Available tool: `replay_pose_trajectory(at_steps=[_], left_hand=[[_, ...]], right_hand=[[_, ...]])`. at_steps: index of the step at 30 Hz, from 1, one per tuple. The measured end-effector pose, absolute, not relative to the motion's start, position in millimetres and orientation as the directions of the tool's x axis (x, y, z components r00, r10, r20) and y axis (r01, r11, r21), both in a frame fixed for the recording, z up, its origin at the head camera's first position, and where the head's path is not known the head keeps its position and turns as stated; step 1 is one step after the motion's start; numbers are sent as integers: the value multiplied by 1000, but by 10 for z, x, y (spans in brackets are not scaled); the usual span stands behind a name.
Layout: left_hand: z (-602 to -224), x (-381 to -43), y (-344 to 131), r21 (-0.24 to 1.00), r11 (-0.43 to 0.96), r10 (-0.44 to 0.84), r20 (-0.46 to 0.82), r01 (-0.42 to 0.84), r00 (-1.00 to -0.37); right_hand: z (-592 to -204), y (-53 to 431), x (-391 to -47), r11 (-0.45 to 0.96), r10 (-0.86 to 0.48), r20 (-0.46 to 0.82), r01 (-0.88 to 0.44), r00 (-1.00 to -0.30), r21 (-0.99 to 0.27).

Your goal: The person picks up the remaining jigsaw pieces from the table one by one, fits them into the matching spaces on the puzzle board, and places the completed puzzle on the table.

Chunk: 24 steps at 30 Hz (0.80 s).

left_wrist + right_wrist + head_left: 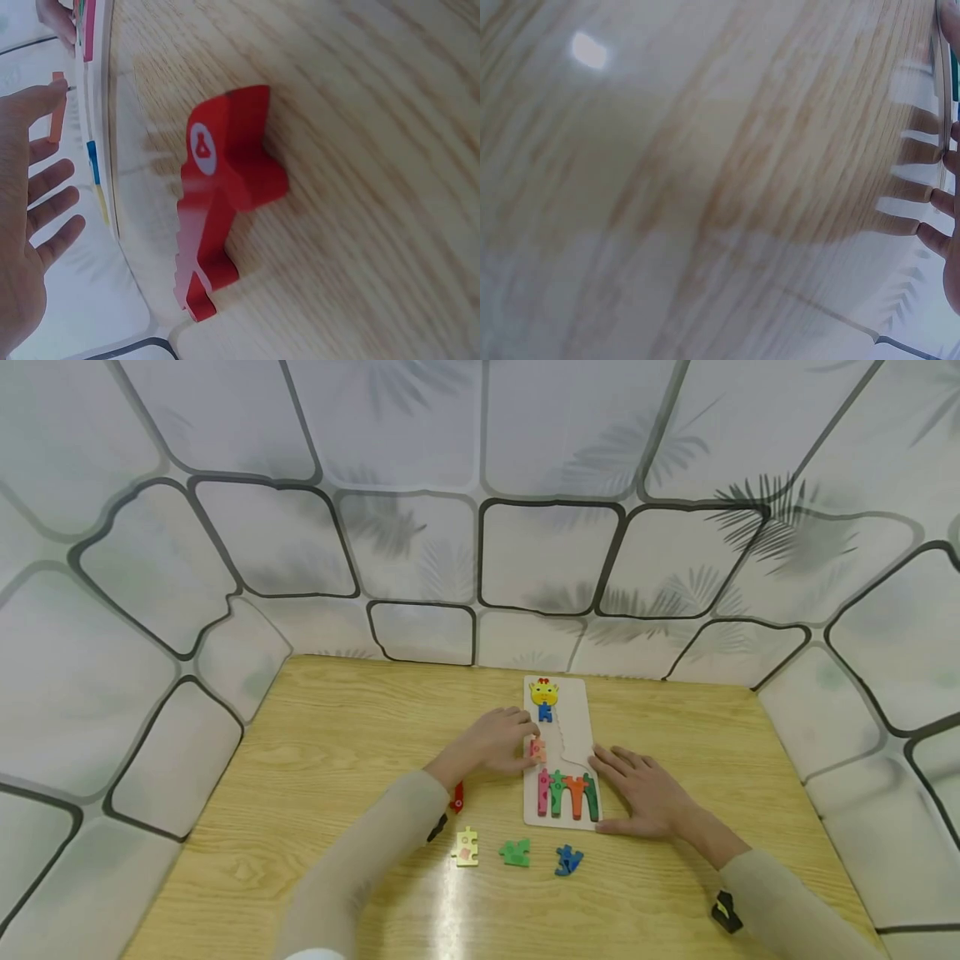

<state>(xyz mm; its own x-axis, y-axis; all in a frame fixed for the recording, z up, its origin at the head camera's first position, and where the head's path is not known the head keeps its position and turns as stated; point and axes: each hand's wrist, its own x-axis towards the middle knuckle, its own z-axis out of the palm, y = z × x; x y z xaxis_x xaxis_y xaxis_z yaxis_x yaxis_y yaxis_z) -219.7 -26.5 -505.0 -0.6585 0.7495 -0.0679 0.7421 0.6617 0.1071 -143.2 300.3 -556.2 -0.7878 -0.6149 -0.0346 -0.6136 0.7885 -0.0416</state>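
Observation:
A white puzzle board (575,727) lies on the table with a yellow giraffe head (543,692) at its far end and a blue piece (545,713) just under the head. Several leg pieces, pink, green, orange and dark green (591,797), fill its near end. My left hand (497,742) pinches a salmon-orange puzzle piece (58,112) between thumb and index finger over the board's left side; its other fingers are spread. On the right, my right hand (645,793) lies with extended fingers against the board's edge, thumb near the lower corner. In the right wrist view only its fingertips show.
A red puzzle piece (217,180) lies on the table by my left wrist, partly hidden in the head view. Nearer me are a yellow piece (467,847), a green piece (515,852) and a blue piece (568,860). Patterned walls (420,631) border the wooden table.

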Motion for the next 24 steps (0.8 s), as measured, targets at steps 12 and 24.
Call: replay_pose_trajectory(at_steps=[12,24], left_hand=[[-5147,-2325,-172,108,682,731,-80,723,-678],[-5216,-2380,-125,115,678,734,-69,726,-675]], right_hand=[[-5579,3010,-1432,785,-619,-22,-618,-785,-42],[-5554,3008,-1430,787,-617,-32,-616,-786,-36]])
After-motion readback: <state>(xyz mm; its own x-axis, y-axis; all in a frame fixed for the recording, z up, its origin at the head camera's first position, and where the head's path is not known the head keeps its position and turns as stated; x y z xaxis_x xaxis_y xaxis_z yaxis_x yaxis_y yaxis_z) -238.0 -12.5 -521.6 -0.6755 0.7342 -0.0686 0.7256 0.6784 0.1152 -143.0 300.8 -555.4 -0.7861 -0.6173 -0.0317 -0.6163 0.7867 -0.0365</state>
